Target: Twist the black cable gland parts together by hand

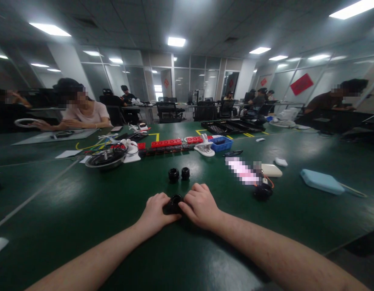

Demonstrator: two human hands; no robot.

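"Nearest?"
"The bare left hand (155, 210), its grip clamped on the left of a hollow round black part (176, 200), toward the green table's (114, 206) near edge."
"The bare right hand (202, 206)?"
"Clamped on its right."
"Beyond?"
"A shallow silver metal bowl (97, 165) toward the far left corner, two glossy black rounded parts (173, 175) mid-table, a light-blue rectangular case (322, 182) toward the right edge."
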